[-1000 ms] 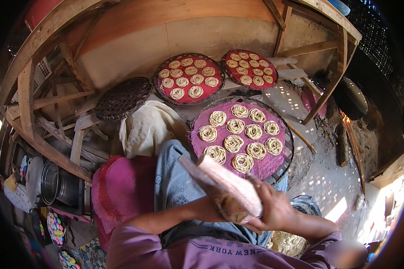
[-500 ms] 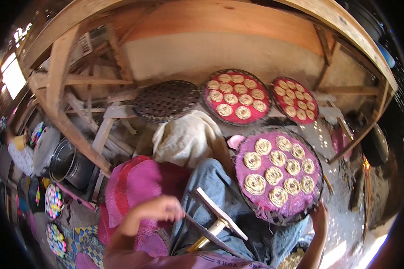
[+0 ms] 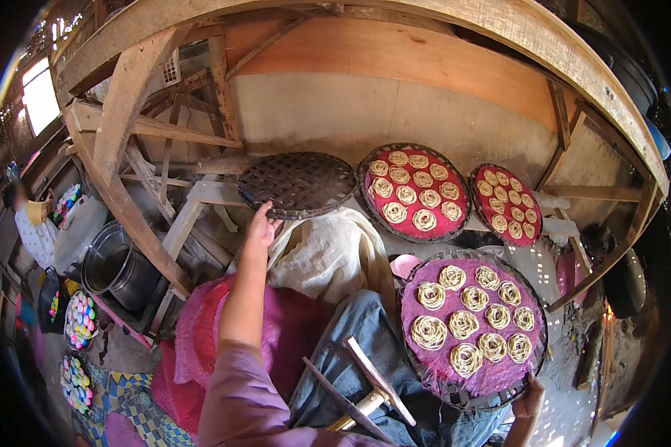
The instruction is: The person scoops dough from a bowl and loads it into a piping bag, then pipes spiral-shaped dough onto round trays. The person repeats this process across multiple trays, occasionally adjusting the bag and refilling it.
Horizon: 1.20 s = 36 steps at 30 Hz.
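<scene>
My left hand (image 3: pixel 262 223) reaches forward with its fingers apart and touches the near rim of an empty dark woven tray (image 3: pixel 298 183). My right hand (image 3: pixel 530 393) is low at the right and grips the near rim of a round woven tray lined with purple cloth (image 3: pixel 419 371). That tray rests on my lap and carries several coiled noodle rounds (image 3: pixel 463 324). A wooden tool with crossed sticks (image 3: pixel 365 391) lies on my jeans between my arms.
Two red-lined trays of coiled rounds (image 3: pixel 455 200) (image 3: pixel 533 212) stand at the back. A cream cloth (image 3: pixel 328 253) and a pink bowl (image 3: pixel 404 264) lie in the middle. A metal pot (image 3: pixel 112 261), slanted wooden beams (image 3: pixel 119 134) and a seated person (image 3: pixel 30 220) are at the left.
My view has swung left. My hands have let go of the wooden tool, the left reaching forward to the empty tray and the right dropping to the purple tray's rim.
</scene>
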Motion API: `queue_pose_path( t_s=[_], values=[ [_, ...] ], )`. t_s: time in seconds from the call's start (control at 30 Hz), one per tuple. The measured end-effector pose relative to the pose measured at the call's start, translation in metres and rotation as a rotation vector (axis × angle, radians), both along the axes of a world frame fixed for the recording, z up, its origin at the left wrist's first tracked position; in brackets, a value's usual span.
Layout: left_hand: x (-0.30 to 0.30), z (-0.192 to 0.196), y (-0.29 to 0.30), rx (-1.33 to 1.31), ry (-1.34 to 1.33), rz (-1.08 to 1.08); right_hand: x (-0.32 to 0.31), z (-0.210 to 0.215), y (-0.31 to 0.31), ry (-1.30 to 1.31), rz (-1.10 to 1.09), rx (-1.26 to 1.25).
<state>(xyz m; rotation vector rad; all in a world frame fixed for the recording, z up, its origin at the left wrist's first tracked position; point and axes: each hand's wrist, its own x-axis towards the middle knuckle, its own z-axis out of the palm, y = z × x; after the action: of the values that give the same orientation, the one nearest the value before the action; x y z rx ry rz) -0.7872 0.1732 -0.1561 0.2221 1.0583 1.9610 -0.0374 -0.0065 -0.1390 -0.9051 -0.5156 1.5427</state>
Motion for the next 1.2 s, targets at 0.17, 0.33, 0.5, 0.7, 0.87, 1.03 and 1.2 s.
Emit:
queue_pose_path(
  t_s=[0.17, 0.33, 0.5, 0.7, 0.87, 1.03, 1.2],
  values=[
    [-0.006, 0.042, -0.097, 0.226, 0.074, 0.091, -0.045, 0.034, 0.026, 0.036, 0.093, 0.052],
    [0.019, 0.098, -0.281, 0.189, 0.465, 0.288, -0.140, 0.058, 0.106, 0.049, 0.228, 0.054],
    [0.042, 0.122, -0.434, -0.028, 0.476, 0.634, -0.284, 0.062, 0.193, 0.148, 0.499, 0.164],
    [0.063, 0.106, -0.516, -0.026, 0.512, 0.691, -0.473, 0.045, 0.253, 0.330, 0.640, 0.117],
    [0.073, 0.097, -0.538, -0.089, 0.546, 0.677, -0.569, 0.021, 0.259, 0.342, 0.554, -0.041],
    [0.075, 0.091, -0.529, -0.129, 0.522, 0.621, -0.591, 0.023, 0.257, 0.208, 0.522, -0.126],
    [0.084, 0.094, -0.502, -0.114, 0.487, 0.536, -0.569, 0.058, 0.260, 0.282, 0.744, -0.045]
  ],
)
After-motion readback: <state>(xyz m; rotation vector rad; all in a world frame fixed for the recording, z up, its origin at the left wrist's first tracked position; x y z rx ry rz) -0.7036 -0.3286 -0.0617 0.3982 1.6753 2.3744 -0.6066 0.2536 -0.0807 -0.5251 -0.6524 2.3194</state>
